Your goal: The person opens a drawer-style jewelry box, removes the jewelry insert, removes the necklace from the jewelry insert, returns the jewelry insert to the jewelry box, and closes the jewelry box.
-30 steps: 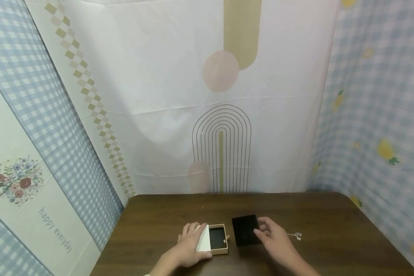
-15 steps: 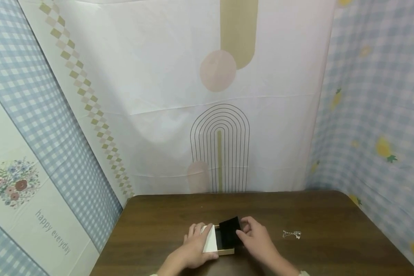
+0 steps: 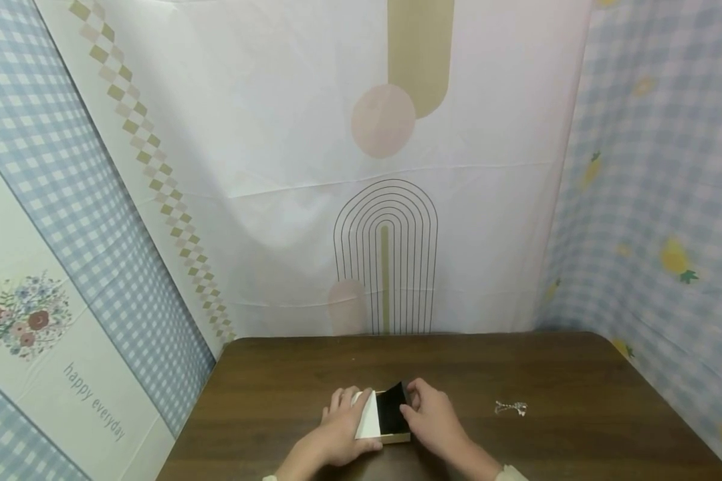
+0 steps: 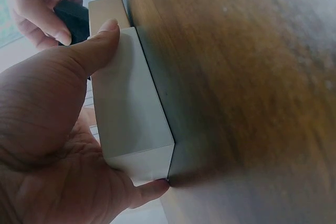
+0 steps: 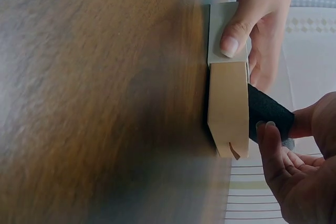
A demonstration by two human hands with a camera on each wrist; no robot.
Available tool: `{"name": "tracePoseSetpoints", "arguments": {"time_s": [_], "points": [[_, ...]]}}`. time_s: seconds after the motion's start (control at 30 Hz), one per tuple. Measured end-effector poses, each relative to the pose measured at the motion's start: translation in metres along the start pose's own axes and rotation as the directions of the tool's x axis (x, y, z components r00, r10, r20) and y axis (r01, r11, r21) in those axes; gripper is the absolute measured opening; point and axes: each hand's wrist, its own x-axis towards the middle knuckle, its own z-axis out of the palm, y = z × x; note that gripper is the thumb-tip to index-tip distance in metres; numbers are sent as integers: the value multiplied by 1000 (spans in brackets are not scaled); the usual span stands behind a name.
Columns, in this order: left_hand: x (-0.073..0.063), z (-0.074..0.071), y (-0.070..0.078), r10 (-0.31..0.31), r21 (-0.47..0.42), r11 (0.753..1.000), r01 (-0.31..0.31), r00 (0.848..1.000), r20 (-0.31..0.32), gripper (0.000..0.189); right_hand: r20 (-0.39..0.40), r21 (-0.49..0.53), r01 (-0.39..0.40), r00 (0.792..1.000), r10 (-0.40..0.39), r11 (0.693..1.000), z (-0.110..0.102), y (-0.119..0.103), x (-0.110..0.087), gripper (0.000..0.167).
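A small drawer box stands on the table, its white sleeve (image 3: pixel 368 419) to the left and its tan inner tray (image 5: pixel 229 109) pulled partway out to the right. My left hand (image 3: pixel 339 429) grips the sleeve from above, thumb along the near side and fingers over the far side. Between the thumb and fingers of my right hand (image 3: pixel 431 415) is a thin black square pad (image 3: pixel 391 411). The pad lies slanted over the tray's opening, its left part down in the tray and its right edge raised. A short ribbon tab (image 5: pixel 234 151) sticks out from the tray's end.
A small silvery chain-like piece (image 3: pixel 511 407) lies on the brown wooden table (image 3: pixel 277 381) to the right of my right hand. A printed white cloth (image 3: pixel 277 254) hangs behind the table, with checked cloths at both sides.
My right hand has brought the black pad leftward and down, from beside the box into the tray's opening. My left hand still holds the sleeve, shifted slightly right.
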Motion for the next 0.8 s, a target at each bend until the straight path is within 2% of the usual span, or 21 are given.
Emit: {"name": "tracePoseSetpoints", "arguments": {"time_s": [0.33,0.8], "points": [[1,-5,2,-14,3,1000,14,1000,24,99,18,-46,31,999,-31,998,14,0,7,31],[0,-2,2,-10,11,1000,10,1000,11,98,32,-136,77,997,-73,988,26,5,7,24]]}}
